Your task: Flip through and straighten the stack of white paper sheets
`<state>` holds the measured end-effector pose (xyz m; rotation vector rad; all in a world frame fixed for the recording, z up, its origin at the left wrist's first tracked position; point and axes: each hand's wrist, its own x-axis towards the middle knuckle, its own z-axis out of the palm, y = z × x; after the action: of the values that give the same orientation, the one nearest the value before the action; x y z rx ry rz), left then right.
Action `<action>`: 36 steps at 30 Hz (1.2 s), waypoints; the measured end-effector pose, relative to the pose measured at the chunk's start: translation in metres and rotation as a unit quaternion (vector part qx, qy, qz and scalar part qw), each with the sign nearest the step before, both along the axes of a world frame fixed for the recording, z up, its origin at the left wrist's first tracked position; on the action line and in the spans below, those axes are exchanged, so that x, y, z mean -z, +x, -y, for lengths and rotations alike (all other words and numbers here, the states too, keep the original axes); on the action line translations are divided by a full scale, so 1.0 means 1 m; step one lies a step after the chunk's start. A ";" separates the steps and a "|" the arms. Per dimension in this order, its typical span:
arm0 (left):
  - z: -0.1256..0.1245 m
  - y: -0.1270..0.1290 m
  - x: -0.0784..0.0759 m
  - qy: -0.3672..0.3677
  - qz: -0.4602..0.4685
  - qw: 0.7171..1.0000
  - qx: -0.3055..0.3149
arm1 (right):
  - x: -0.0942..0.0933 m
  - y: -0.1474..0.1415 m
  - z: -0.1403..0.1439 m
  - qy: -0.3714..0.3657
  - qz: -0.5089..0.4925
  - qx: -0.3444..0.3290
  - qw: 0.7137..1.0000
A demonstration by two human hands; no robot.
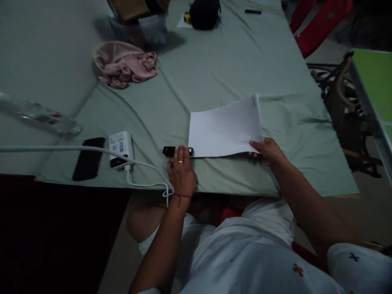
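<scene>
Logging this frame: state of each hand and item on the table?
left hand: flat, fingers on black marker
right hand: pinching paper's corner
white paper: far edge lifted
black marker: lying flat, capped
phone: screen dark
power bank: white cable plugged in
pink cloth: crumpled

The scene is dim and murky, with soft, flat light and a greenish-grey cast. The white paper (226, 127) is the brightest spot and shows no glare. Faint shadows lie under the pink cloth (124, 64) and beside the boxes (139, 18) at the top. The lower left corner falls to near black. The clear bottle (39, 116) at the left edge looks smeared and stretched.
</scene>
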<state>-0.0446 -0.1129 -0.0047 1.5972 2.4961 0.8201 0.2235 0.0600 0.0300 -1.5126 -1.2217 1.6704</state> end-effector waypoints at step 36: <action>-0.079 0.061 -0.020 0.012 0.462 0.884 0.066 | 0.008 0.126 -0.039 0.083 -0.034 -0.063 0.994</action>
<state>0.0168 -0.0338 0.0153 0.9782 1.6694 1.2138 0.3495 0.0990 0.0223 -1.2933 -1.4077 1.6391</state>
